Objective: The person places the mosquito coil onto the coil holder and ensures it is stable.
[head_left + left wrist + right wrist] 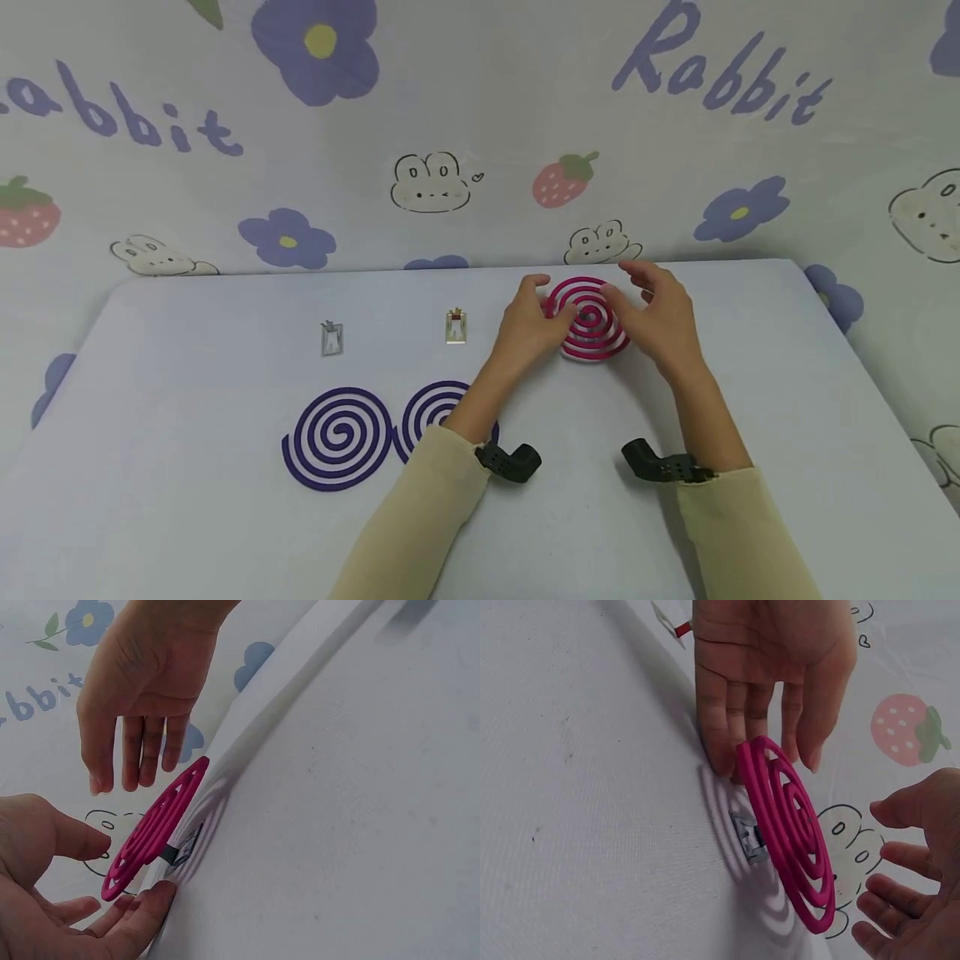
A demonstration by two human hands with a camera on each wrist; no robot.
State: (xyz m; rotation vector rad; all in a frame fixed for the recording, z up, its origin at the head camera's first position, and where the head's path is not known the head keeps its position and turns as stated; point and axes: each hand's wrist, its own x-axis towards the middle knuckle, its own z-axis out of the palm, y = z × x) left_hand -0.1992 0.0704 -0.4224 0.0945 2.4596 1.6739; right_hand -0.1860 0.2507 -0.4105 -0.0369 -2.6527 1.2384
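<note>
A magenta mosquito coil (589, 358) stands tilted at the back right of the table, held up on a small silver metal stand (748, 838). My left hand (534, 325) is at its left edge, fingers loosely spread, with the fingertips right at the rim in the left wrist view. My right hand (660, 321) hovers at the coil's right side, thumb overlapping it in the head view; in the right wrist view its fingers are apart from the coil (769, 810). Neither hand's fingers are closed round it.
Two dark purple coils (339, 433) lie flat at the front left, one partly under my left forearm. A silver stand (327, 340) and a gold stand (456, 315) with a red part sit behind them. A patterned cloth (495, 100) hangs behind the white table (187, 375).
</note>
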